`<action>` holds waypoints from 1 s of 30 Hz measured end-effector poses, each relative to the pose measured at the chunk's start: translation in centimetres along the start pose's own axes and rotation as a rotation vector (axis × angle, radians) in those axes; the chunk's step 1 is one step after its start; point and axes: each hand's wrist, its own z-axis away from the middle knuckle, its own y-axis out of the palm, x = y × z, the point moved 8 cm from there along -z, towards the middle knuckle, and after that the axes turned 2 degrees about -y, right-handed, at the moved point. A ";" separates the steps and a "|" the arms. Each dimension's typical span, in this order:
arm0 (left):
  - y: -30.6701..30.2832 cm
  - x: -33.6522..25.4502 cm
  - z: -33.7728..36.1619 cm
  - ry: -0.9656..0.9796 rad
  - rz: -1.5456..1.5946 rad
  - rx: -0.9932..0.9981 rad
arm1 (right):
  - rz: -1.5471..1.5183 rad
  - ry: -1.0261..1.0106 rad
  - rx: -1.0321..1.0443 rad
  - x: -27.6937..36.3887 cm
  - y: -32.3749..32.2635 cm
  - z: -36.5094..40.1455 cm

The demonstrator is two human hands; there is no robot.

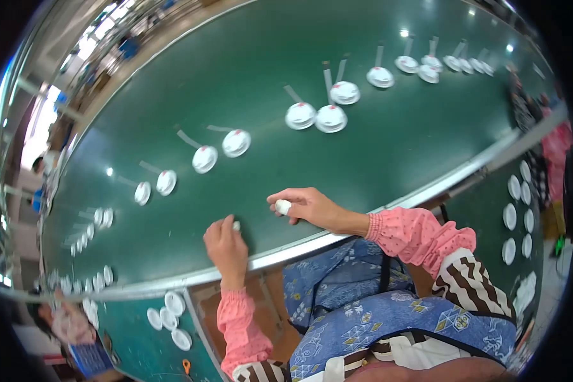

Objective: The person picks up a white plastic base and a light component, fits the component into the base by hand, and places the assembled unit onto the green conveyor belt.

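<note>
My left hand is low over the green surface near its front edge, its fingers loosely bent; a bit of white covering shows at the thumb. No object is visible in it. To its right, my right hand reaches leftward with thumb and fingers apart, a white wrap around the thumb. It holds nothing. Beyond both hands lie round white dish-like pieces with red marks and pale strips sticking out. The nearest are one white piece and another white piece. Neither hand touches them.
More white pieces run along the green belt-like surface to both sides. A metal rim borders it. Lower side tables hold white dishes, more dishes and orange-handled scissors. Other people sit at far left and right.
</note>
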 end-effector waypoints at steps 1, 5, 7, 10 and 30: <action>0.2 -0.2 0.2 -0.048 0.091 -0.004 | -0.084 0.053 -0.013 -0.1 -1.1 0.3; 0.2 -4.3 -0.1 -0.120 0.354 -0.007 | -0.154 0.099 -0.036 0.3 -3.5 1.4; 0.8 -6.0 0.2 -0.274 0.494 0.031 | -0.122 0.105 -0.011 0.1 -3.6 1.1; 1.9 -7.7 0.0 -0.370 0.696 0.021 | -0.186 0.117 -0.004 0.2 -3.4 1.2; 5.1 -15.2 -3.1 -0.683 2.329 0.299 | 0.867 -0.614 -0.331 6.5 -1.4 6.9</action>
